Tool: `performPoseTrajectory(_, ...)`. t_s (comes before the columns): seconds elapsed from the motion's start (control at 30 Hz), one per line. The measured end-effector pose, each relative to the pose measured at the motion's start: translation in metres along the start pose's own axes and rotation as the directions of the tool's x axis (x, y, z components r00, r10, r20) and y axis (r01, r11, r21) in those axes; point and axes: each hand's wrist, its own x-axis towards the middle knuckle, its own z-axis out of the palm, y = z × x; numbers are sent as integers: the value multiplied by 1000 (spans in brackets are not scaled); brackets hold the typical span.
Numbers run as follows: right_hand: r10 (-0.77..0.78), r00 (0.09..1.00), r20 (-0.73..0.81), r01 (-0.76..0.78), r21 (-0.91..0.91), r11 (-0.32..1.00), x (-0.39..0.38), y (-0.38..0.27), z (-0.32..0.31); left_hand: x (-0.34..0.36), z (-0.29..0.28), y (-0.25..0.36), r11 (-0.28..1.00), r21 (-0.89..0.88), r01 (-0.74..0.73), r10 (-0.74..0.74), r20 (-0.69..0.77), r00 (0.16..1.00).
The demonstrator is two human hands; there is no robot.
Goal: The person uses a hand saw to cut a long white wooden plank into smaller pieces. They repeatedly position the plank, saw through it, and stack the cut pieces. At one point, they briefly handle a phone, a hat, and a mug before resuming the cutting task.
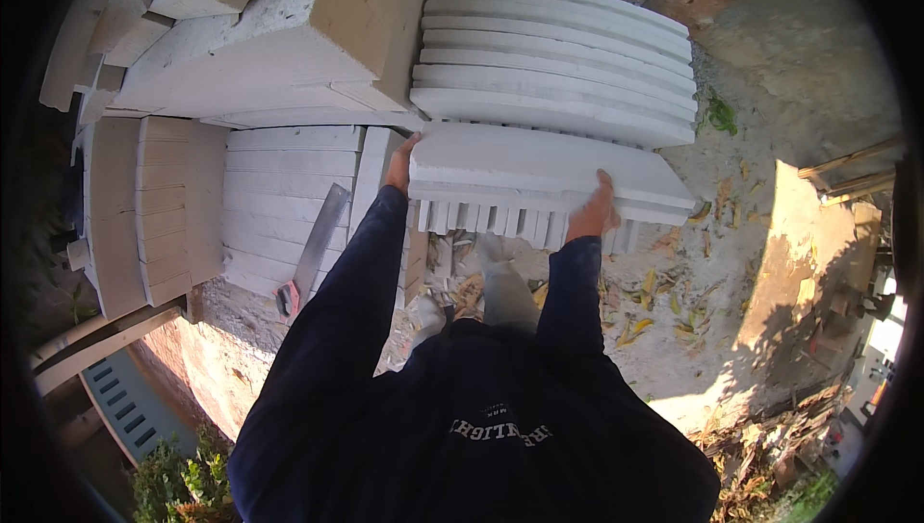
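A long white slab [539, 157], which looks like aerated concrete, lies flat on top of a stack in front of me. My left hand [400, 163] grips its left end, with the fingers along the end face. Toward the right, my right hand [595, 209] is closed on the near edge, thumb on top and the other fingers mostly hidden. Under the slab show the ends of several upright white pieces [510, 223]. A handsaw [320, 239] with a red handle rests against the stacked white blocks to the left of my left forearm.
Just beyond the slab stands a row of white slabs [553, 66]. Large white blocks [260, 37] rise at the upper left, more stacked blocks [164, 205] below them. Dry leaves [640, 316] litter the ground at right. A blue slotted panel [135, 403] lies lower left.
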Motion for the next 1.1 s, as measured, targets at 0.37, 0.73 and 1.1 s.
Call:
performPoseTrajectory(0.37,-72,958,-279,-81,-499,863,31,22,54,22,-27,5,74,891,-449,418,381,825)
performPoseTrajectory(0.73,58,998,40,-38,-383,923,46,7,30,-16,49,1,884,-433,-175,128,-135,983)
performPoseTrajectory(1.1,115,986,122,-69,-329,942,124,-45,-2,-2,46,-4,984,-72,-163,154,-117,981)
